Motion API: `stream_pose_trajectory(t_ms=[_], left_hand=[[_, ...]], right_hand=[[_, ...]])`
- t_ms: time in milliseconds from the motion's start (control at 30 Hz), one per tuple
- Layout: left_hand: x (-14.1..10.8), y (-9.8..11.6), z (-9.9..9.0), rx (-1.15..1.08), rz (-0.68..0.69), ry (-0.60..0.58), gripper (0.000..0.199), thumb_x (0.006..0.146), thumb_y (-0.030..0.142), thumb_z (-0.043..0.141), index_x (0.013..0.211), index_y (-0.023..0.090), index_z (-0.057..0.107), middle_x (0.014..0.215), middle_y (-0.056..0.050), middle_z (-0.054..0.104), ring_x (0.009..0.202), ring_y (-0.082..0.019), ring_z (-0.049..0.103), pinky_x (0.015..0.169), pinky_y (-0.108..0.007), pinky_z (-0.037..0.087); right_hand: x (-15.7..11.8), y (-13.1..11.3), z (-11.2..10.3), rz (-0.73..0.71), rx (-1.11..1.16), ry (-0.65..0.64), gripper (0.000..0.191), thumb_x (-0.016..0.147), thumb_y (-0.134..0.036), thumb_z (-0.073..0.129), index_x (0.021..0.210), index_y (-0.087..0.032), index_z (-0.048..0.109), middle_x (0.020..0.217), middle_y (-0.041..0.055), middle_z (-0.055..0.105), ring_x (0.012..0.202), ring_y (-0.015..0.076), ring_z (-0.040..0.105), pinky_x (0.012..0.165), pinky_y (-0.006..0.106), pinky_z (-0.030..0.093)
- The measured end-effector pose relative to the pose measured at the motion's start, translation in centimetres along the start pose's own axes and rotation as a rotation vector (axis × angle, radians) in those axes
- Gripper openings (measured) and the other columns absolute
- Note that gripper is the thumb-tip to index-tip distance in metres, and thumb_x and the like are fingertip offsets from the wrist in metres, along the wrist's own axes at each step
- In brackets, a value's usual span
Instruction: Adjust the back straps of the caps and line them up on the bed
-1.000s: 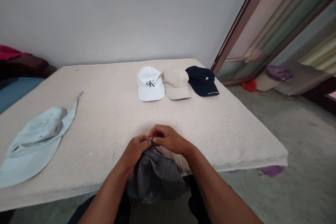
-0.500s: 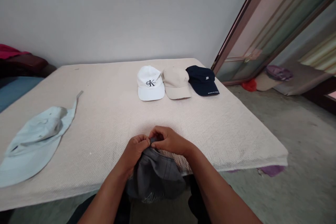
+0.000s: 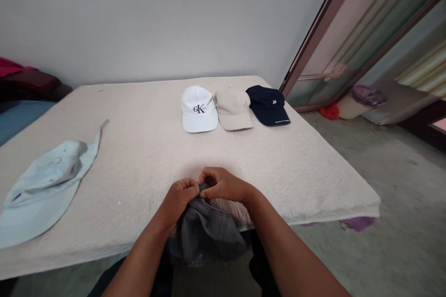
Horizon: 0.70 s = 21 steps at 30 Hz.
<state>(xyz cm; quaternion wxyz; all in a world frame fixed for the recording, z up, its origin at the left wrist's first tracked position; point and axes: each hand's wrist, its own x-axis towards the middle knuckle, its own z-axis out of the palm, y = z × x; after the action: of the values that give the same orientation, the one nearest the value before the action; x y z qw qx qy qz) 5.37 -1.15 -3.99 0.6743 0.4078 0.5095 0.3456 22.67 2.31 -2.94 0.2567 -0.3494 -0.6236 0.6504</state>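
A dark grey cap [image 3: 212,232] hangs over the near edge of the covered table, its white stitched marking low on the crown. My left hand [image 3: 181,197] is closed, pinching the cap's strap end at the top. Right beside it, my right hand [image 3: 223,184] pinches the same strap area with thumb and forefinger. The fingertips of both hands nearly meet, and they partly hide the strap and whatever fastener it has.
A white cap [image 3: 199,118], a beige cap [image 3: 233,111] and a navy cap [image 3: 268,106] sit in a row near the wall. At the left lies a pale blue cap [image 3: 52,185] with its strap loose. Cream cloth [image 3: 146,148] covers the table.
Both hands keep their pinch on the grey cap's strap; the fingers shift only slightly. The whole view has moved a little. The other caps stay in place.
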Motion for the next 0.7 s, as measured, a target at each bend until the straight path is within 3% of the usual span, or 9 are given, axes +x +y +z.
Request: stream_pose_trajectory(t_ms=[400,700], left_hand=[[-0.43,0.44,0.26,-0.087,-0.023,0.001,0.010,0.067,0.017,0.055,0.061,0.017,0.047,0.052,0.005,0.045,0.047,-0.008,0.036,0.046,-0.021,0.024],[-0.49,0.81,0.46,-0.236,-0.027,-0.028,0.007,0.065,0.016,0.055,0.062,0.017,0.049,0.053,0.004,0.048,0.049,-0.009,0.042,0.048,-0.022,0.030]], right_hand=[[0.13,-0.19,0.39,0.005,-0.023,0.044,0.017,0.063,-0.015,0.064,0.076,-0.015,0.054,0.066,-0.0036,0.051,0.059,0.0091,0.048,0.054,0.021,0.037],[-0.11,-0.42,0.20,0.004,0.006,0.088,0.020,0.063,-0.018,0.067,0.078,-0.016,0.054,0.065,-0.0040,0.051,0.058,0.0088,0.049,0.053,0.021,0.037]])
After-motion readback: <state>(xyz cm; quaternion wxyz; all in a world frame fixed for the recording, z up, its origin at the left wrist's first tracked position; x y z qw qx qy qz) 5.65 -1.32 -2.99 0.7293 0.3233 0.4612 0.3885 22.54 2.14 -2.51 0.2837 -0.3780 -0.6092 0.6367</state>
